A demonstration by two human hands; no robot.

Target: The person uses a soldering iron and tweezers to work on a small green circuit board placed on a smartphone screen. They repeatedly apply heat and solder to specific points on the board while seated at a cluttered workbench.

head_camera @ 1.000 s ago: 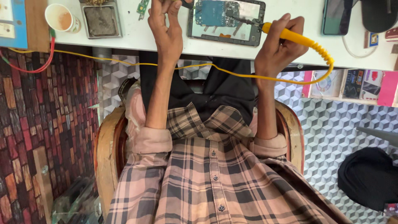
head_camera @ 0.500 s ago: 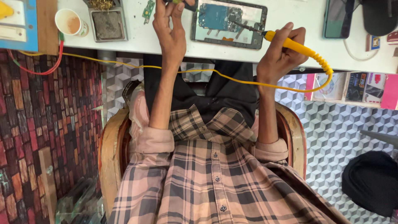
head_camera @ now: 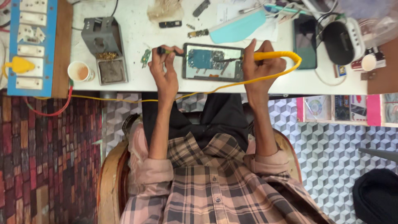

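Overhead, the white tabletop (head_camera: 132,37) fills the upper band of the view, and a person in a pink-and-black plaid shirt (head_camera: 215,186) sits in a wooden chair (head_camera: 108,182) below it. At nine o'clock from the hands, a blue switch board (head_camera: 31,45) lies at the tabletop's far end, with a yellow plug (head_camera: 18,65) in it. Near it stands a grey soldering-iron stand (head_camera: 103,45) holding brass wool and a sponge, and a small cup (head_camera: 79,71) sits just beside that.

At the centre lies an opened tablet (head_camera: 213,62), back removed, its blue circuit board showing. The right hand (head_camera: 259,68) has its grip clamped on a yellow-handled soldering iron (head_camera: 275,56), whose dark tip rests on the tablet's board; its yellow cord (head_camera: 137,100) loops round at three o'clock and trails back under the table edge. The left hand (head_camera: 166,68), at nine o'clock from the tablet, has its grip pinched together on a thin dark tool (head_camera: 170,51) pointing at the tablet's edge.

A dark phone (head_camera: 304,41) lies at three o'clock, and a teal cover (head_camera: 238,27) at twelve. A tiny green circuit piece (head_camera: 145,57) sits just beside the left hand.
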